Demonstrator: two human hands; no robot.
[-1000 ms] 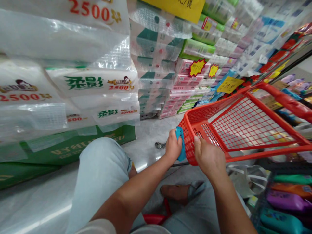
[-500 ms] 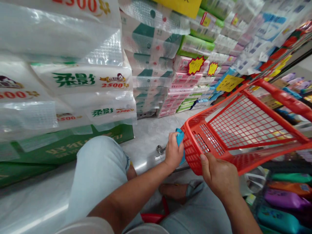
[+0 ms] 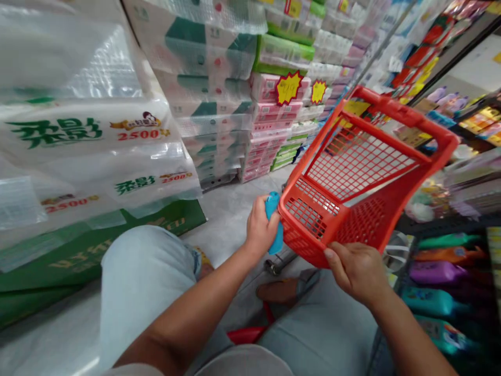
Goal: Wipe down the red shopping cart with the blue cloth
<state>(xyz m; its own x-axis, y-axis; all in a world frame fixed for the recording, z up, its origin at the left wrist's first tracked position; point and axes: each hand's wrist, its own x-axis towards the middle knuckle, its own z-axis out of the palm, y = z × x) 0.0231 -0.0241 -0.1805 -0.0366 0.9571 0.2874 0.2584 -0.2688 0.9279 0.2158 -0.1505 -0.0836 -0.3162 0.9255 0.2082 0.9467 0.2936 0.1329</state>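
Observation:
A red plastic shopping basket cart stands tilted in the view, in front of my knees. Closed around a blue cloth, my left hand is at the cart's near left corner. My right hand grips the near right edge of the cart, thumb on the rim. No goods show inside the cart. Part of a metal caster is visible below it.
Stacked white tissue packs rise at the left above a green carton. More tissue stacks line the aisle ahead. Coloured bottles fill a shelf at the right. Beneath me is something red.
The cart now appears more upright and further left in view, its handle higher. Both hands still hold on. The blue cloth shows more fully, and the shelves have shifted left with the view.

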